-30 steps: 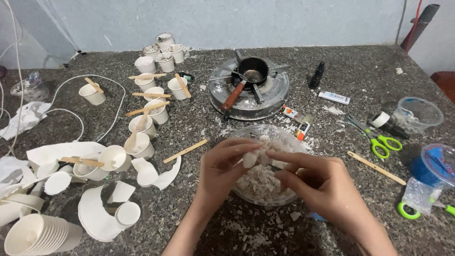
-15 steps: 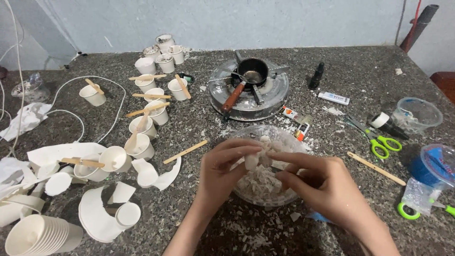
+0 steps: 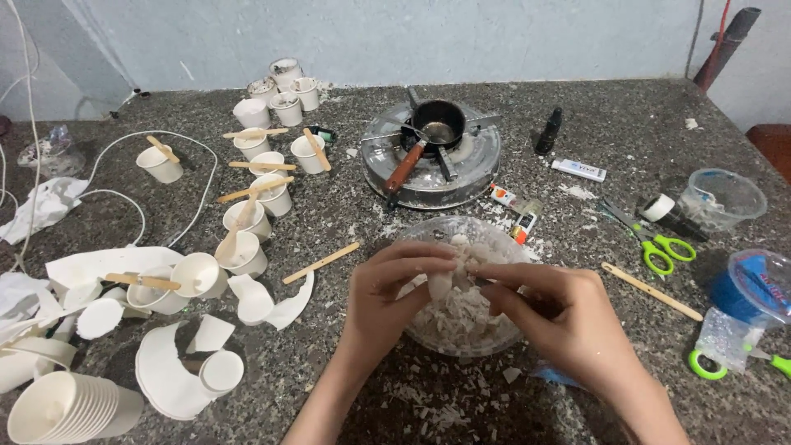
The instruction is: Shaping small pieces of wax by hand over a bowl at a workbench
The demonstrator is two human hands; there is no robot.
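Both of my hands are over a clear bowl (image 3: pixel 428 235) filled with white wax flakes (image 3: pixel 457 317), on a speckled stone table. My left hand (image 3: pixel 387 297) and my right hand (image 3: pixel 548 309) meet above the bowl's middle, fingertips pinched together on a pale wax chunk (image 3: pixel 461 264). Loose white flakes lie scattered on the table in front of the bowl.
A small black pot with a red-brown handle (image 3: pixel 435 136) sits on a round metal burner behind the bowl. Several white paper cups with wooden sticks (image 3: pixel 262 194) stand at left, torn cups and a cup stack (image 3: pixel 70 405) at lower left. Green scissors (image 3: pixel 655 247), clear containers (image 3: pixel 723 196) at right.
My hands stay over the bowl; the fingers have shifted slightly, working the wax chunk between them. Nothing else has moved.
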